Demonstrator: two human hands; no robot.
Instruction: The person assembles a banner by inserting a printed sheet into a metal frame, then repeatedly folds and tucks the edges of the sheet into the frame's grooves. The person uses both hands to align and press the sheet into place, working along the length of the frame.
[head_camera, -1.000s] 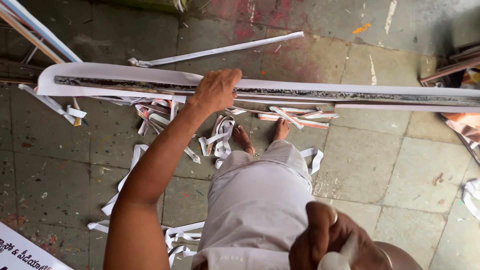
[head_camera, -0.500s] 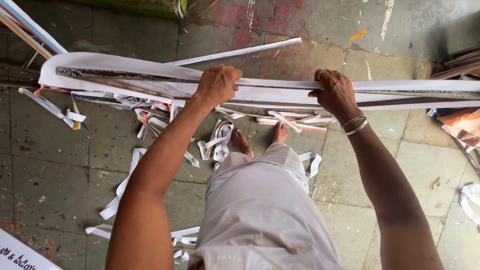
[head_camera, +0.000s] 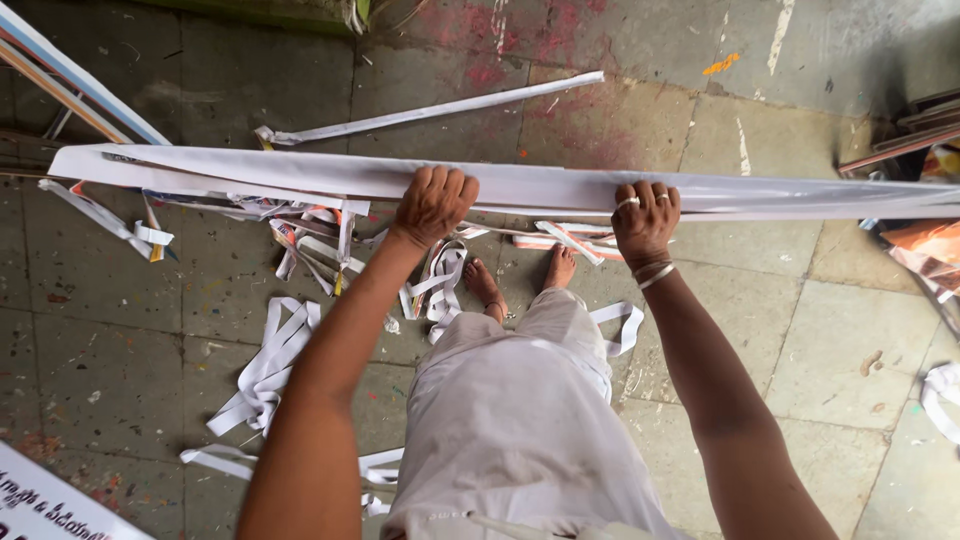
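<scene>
A long white folded sheet (head_camera: 540, 187), like a banner, stretches horizontally across the view at waist height. My left hand (head_camera: 433, 204) grips its near edge left of centre, fingers curled over the top. My right hand (head_camera: 645, 218), with rings and wrist bangles, grips the same edge further right. Both arms reach forward over my white trousers (head_camera: 515, 420). My bare feet (head_camera: 520, 280) stand on the stone floor just under the sheet.
Several white cut strips (head_camera: 270, 365) litter the paved floor (head_camera: 120, 330) around my feet. A long loose strip (head_camera: 430, 110) lies beyond the sheet. Slanted frame bars (head_camera: 70, 85) stand at upper left, and orange-printed material (head_camera: 925, 240) is at right. A printed board corner (head_camera: 40, 500) shows at lower left.
My right hand rose from near my waist and took hold of the sheet's edge beside my left hand. The sheet now lies flatter across the view.
</scene>
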